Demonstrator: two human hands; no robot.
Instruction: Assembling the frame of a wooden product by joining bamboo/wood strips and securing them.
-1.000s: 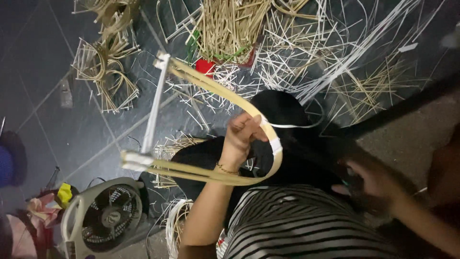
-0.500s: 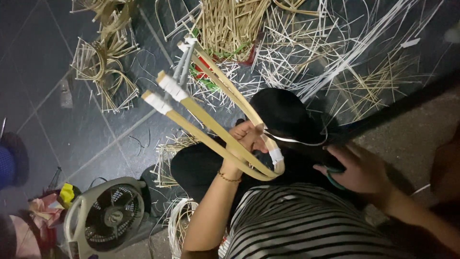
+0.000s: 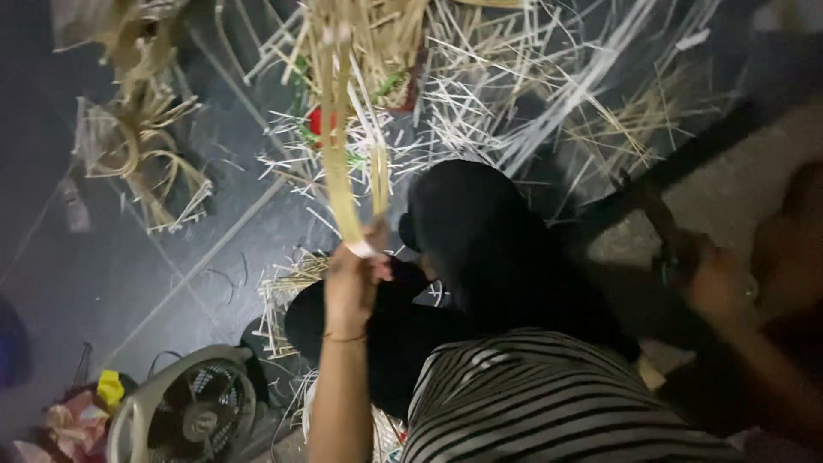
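Left hand (image 3: 356, 279) clenched around pale bent bamboo strips (image 3: 343, 171), held upright above the dark floor (image 3: 197, 240). Right hand (image 3: 716, 283) blurred; grasp cannot be told. Best kept gripped low, ends aligned, clear of loose splints (image 3: 531, 103).

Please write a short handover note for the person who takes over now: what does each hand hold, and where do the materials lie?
Left hand: closed on the bent cane strips, held upright, ends pointing away.
Right hand: blurred, at a dark tool; grip unclear.
Loose cane strips lie scattered on the dark floor; a fan stands at lower left.
Done: strips bent into a loop. Left: cannot tell.
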